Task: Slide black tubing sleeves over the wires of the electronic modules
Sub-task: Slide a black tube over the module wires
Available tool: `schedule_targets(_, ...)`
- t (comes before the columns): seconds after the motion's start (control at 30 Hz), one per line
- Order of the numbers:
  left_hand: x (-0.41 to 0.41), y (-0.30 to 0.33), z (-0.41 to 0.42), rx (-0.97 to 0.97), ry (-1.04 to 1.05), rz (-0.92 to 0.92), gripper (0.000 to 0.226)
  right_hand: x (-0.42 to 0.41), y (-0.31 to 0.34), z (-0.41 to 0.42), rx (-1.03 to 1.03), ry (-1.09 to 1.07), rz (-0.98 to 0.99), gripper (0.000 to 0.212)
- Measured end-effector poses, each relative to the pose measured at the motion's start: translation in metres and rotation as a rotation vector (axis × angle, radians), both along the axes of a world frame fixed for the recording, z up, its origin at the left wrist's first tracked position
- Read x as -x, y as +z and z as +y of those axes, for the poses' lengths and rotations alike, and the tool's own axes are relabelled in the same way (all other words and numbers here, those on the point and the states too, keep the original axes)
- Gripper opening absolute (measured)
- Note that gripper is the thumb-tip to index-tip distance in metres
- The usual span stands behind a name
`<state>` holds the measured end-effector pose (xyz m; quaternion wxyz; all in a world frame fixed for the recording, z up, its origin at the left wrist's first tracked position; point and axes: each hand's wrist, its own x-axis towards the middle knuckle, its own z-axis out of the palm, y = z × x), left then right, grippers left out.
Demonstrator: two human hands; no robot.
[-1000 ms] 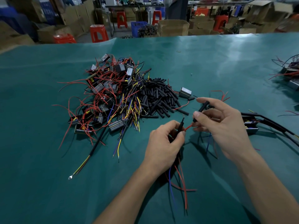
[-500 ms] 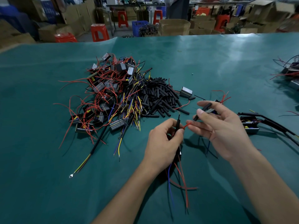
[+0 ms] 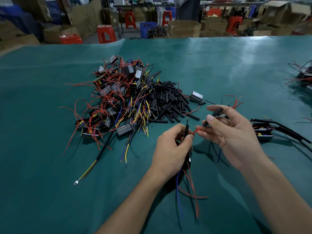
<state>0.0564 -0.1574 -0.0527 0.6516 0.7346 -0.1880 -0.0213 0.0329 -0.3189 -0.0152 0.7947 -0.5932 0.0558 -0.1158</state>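
Head view: left hand [image 3: 172, 146] pinches a wire bundle, one black sleeve [image 3: 187, 128] already on and pointing up and away. Right hand [image 3: 226, 132] pinches the red wire tip [image 3: 196, 131] with its lower fingers and holds a spare sleeve [image 3: 213, 115] between thumb and forefinger, long axis tilted up-right. Spare sleeve sits just right of and above the tip, so the right hand does the threading. Sleeve pile [image 3: 168, 102] lies beyond the hands.

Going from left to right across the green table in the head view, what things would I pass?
Tangled pile of red-wired modules → heap of short black tubing sleeves → lone grey module → sleeved black-cabled modules → far-right wire cluster.
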Motion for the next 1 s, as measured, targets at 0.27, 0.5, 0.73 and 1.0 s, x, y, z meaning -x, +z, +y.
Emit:
schedule_targets(0.27, -0.0001, 0.0005, 0.0000, 0.009, 0.012, 0.037, 0.010, 0.0018, 0.0029, 0.0077, -0.048, 0.039, -0.046, 0.020)
schedule_targets(0.5, -0.0012, -0.0004, -0.0004, 0.010, 0.034, 0.035, 0.013, 0.0026, 0.0024, 0.0077, -0.050, 0.074, -0.096, 0.021)
schedule_targets(0.73, -0.0026, -0.0053, -0.0011, -0.018, 0.055, 0.005, 0.011, 0.0041, 0.0053, 0.0024, 0.096, 0.084, -0.145, 0.026)
schedule_targets(1.0, -0.0021, -0.0045, -0.0014, 0.041, 0.056, 0.012, 0.011, 0.0012, -0.0003, 0.0022, 0.038, 0.025, -0.044, 0.025)
